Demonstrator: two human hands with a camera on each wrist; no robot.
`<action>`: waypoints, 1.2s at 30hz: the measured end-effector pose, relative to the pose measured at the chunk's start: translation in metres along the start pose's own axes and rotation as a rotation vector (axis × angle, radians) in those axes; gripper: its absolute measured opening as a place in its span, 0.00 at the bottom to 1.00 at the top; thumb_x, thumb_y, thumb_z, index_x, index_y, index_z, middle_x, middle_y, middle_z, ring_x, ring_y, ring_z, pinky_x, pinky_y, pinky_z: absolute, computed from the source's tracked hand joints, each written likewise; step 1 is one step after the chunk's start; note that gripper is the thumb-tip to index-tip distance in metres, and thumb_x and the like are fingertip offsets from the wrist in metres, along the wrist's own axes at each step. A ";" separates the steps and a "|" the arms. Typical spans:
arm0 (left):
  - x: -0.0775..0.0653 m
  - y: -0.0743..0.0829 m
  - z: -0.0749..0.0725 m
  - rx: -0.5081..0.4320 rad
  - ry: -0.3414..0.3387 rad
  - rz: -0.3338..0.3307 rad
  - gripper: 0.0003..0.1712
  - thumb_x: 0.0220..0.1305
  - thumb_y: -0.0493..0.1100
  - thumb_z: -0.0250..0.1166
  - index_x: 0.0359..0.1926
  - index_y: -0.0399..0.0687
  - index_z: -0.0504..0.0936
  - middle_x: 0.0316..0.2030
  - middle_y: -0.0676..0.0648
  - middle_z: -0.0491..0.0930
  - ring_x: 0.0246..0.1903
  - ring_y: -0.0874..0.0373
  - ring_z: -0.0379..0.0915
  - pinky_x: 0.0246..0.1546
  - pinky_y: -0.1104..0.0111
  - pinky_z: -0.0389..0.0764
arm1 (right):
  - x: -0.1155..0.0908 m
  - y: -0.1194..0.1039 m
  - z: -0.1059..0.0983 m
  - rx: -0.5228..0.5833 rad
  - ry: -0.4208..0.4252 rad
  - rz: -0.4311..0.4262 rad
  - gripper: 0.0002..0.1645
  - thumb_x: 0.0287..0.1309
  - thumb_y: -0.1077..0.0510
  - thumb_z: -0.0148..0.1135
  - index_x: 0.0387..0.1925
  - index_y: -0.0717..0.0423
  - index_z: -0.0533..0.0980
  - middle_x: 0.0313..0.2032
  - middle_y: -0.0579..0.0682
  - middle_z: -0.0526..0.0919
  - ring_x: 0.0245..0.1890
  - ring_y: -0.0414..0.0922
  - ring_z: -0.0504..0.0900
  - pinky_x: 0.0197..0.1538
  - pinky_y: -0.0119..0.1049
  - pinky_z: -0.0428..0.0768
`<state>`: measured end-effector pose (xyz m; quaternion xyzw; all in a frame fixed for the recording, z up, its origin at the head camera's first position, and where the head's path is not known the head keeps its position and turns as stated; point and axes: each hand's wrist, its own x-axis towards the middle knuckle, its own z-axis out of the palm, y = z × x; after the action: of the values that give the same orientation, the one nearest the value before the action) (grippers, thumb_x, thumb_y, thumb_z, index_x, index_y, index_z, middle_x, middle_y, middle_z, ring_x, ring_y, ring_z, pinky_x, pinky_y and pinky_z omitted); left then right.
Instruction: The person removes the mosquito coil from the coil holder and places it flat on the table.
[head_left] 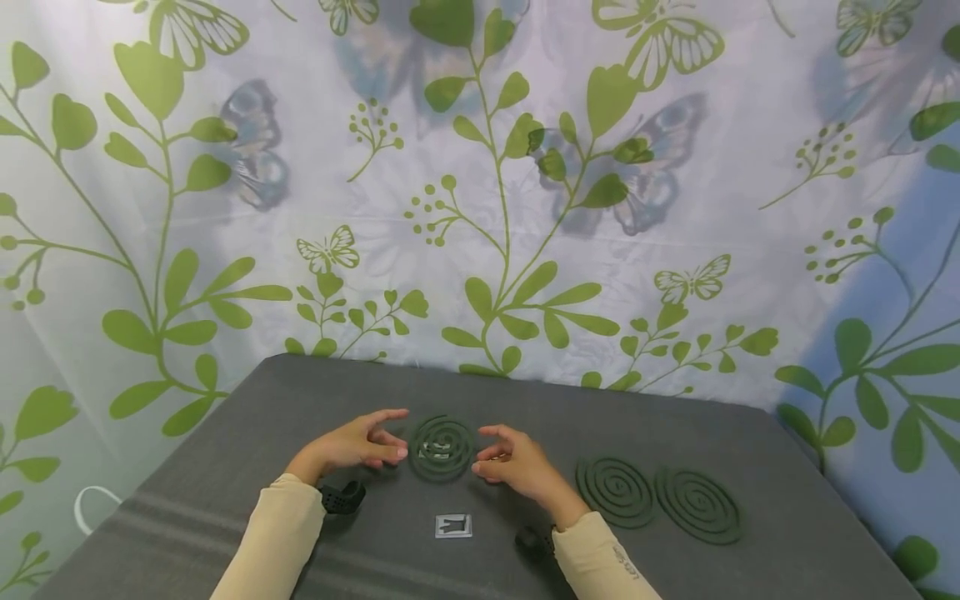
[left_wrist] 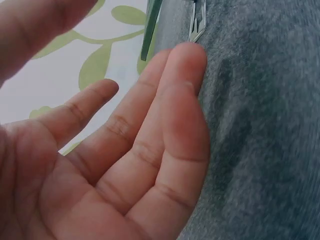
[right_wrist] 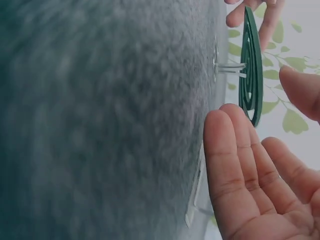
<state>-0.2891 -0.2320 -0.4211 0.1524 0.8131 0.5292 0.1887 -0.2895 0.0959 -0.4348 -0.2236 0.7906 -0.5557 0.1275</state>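
A dark green mosquito coil sits level on a small metal stand, raised above the grey table in the right wrist view. My left hand is just left of the coil, its fingers loosely bent and apart from it. On the opposite side, my right hand is held close to the coil's edge with relaxed fingers and nothing in them. Both palms face the coil, and neither hand visibly touches it. Nearer to me, a flat metal stand lies on the table between the forearms.
Two more green coils, one beside the other, lie flat to the right of my right forearm. The grey table ends at a leaf-and-butterfly patterned curtain. Black wrist devices hang under both wrists.
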 end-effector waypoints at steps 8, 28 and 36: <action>0.002 -0.001 0.007 -0.017 -0.025 -0.022 0.52 0.74 0.40 0.73 0.85 0.31 0.51 0.62 0.32 0.82 0.53 0.48 0.85 0.54 0.54 0.85 | 0.008 0.001 0.006 0.063 -0.024 0.050 0.41 0.69 0.66 0.72 0.77 0.71 0.65 0.49 0.60 0.88 0.48 0.54 0.90 0.51 0.48 0.89; 0.014 0.007 0.016 0.020 0.001 -0.052 0.49 0.73 0.36 0.72 0.84 0.31 0.54 0.51 0.42 0.86 0.47 0.54 0.84 0.54 0.54 0.83 | 0.029 0.004 -0.001 0.101 -0.042 0.177 0.44 0.65 0.68 0.75 0.79 0.63 0.67 0.46 0.55 0.89 0.39 0.42 0.90 0.45 0.41 0.89; 0.012 0.008 0.018 0.031 0.044 -0.060 0.45 0.72 0.32 0.72 0.81 0.28 0.58 0.44 0.44 0.85 0.45 0.55 0.84 0.58 0.49 0.83 | 0.030 0.003 0.003 0.102 -0.024 0.191 0.41 0.65 0.68 0.75 0.77 0.63 0.70 0.46 0.55 0.89 0.40 0.41 0.89 0.46 0.40 0.88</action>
<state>-0.2910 -0.2091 -0.4223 0.1191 0.8292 0.5140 0.1844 -0.3153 0.0796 -0.4367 -0.1473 0.7774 -0.5777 0.2006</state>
